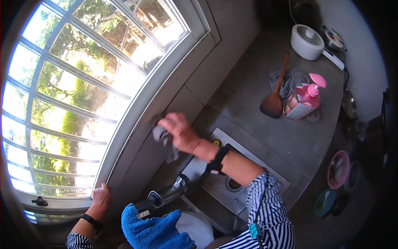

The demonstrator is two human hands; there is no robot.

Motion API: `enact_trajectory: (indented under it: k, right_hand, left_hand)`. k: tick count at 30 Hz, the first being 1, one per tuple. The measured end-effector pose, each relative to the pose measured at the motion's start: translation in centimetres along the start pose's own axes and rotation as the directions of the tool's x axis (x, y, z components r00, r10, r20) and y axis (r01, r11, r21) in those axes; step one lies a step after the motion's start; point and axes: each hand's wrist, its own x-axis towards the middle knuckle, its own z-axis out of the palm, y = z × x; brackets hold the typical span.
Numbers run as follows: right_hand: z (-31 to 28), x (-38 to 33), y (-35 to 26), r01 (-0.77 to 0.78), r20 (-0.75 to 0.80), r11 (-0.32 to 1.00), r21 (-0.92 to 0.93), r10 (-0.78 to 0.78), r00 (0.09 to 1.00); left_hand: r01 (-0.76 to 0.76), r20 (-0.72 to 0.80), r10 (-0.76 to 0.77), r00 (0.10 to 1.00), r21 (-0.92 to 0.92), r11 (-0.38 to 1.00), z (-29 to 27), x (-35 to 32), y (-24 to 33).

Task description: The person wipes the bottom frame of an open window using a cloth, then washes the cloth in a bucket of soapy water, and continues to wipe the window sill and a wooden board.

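My right hand [181, 132] presses a crumpled grey cloth [161, 136] against the tiled wall [143, 159] below the window. Its fingers are closed on the cloth and slightly blurred. Lower left, my left hand [100, 196] has its fingers curled at the bottom corner of the white window frame [120, 143], and seems to grip its edge. Under my right forearm lies a steel sink [222, 197], partly hidden by the arm. A faucet [179, 182] stands between my hands, and a fluffy blue towel [155, 230] is bunched in front of it.
On the grey counter [248, 91] lie a wooden spatula [273, 101] and a second grey cloth [292, 81]. Close by stand a pink pump bottle [302, 101] and a white lidded pot [306, 43]. A pink bowl [338, 168] and a green bowl [324, 203] sit lower, beyond the counter's edge.
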Motion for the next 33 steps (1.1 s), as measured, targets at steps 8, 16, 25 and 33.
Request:
enact_trajectory:
  k: [8, 16, 25, 33]
  right_hand:
    - [-17.9, 9.2, 17.4, -0.414, -0.506, 0.828, 0.379, 0.560, 0.656]
    - [-13.5, 8.5, 21.6, -0.489, -0.256, 0.617, 0.616, 0.744, 0.617]
    - [-3.2, -0.1, 18.2, -0.384, -0.420, 0.921, -0.062, 0.325, 0.847]
    - [-0.1, -3.6, 10.7, -0.483, 0.196, 0.851, 0.209, 0.447, 0.873]
  left_hand:
    - [0.012, -0.042, -0.012, 0.999, 0.003, 1.000, 0.7, 0.0, 0.6]
    - [0.028, -0.065, -0.026, 0.998, 0.024, 0.999, 1.3, -0.6, -0.4]
    - [0.027, -0.029, -0.028, 0.999, -0.022, 0.999, 0.2, -0.2, 0.7]
    - [0.024, -0.046, -0.025, 0.999, -0.019, 1.000, -0.4, -0.1, 0.9]
